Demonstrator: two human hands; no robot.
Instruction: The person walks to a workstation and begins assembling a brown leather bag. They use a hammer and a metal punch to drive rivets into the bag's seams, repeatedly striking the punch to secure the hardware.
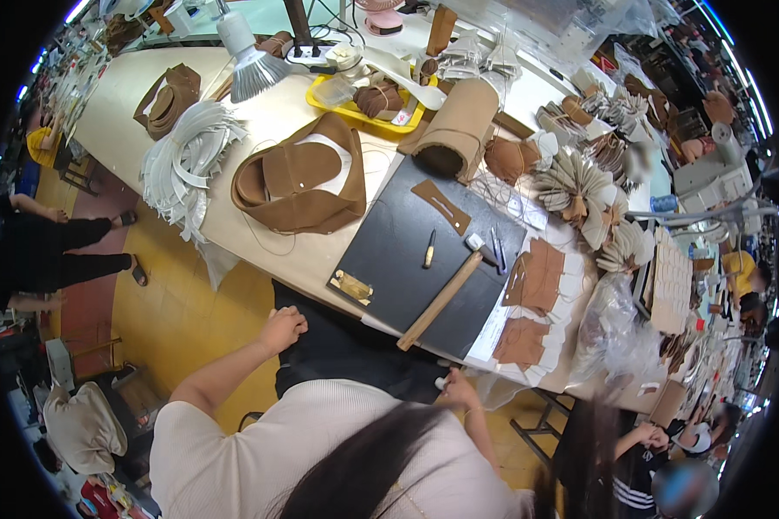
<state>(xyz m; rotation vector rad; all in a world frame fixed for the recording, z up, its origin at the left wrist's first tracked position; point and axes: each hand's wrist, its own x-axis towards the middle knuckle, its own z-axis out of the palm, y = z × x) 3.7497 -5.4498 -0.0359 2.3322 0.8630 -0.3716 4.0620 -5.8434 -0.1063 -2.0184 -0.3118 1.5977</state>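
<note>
Two Hands Below the Table Edge, the Hammer Lying on the Mat

From where I stand, in the head view, the person's left hand (287, 329) is above the dark clothing on the lap, with bent fingers; I cannot tell whether they press together or hold something. The right hand (460, 389) is lower, near the table's front edge. A small white thing (441, 382) shows at its fingers (too small for me to name), and I cannot tell if it is pinched.

The hammer (441, 299), nearest tool to both hands, lies across the black mat (381, 259), and its wooden handle reaches the front edge between them. Just beside its head is a pair of slim pens (498, 251). A short pointed tool (429, 249) and a brown strip with wide ends (441, 206) also lie on the mat.

Right of the mat are stitched brown pieces (535, 277) with white backing. Behind it lies a brown roll (460, 125); to the left, a large brown bundle (307, 177). A yellow tray (368, 122) is farther back, near the lamp (260, 73).
</note>
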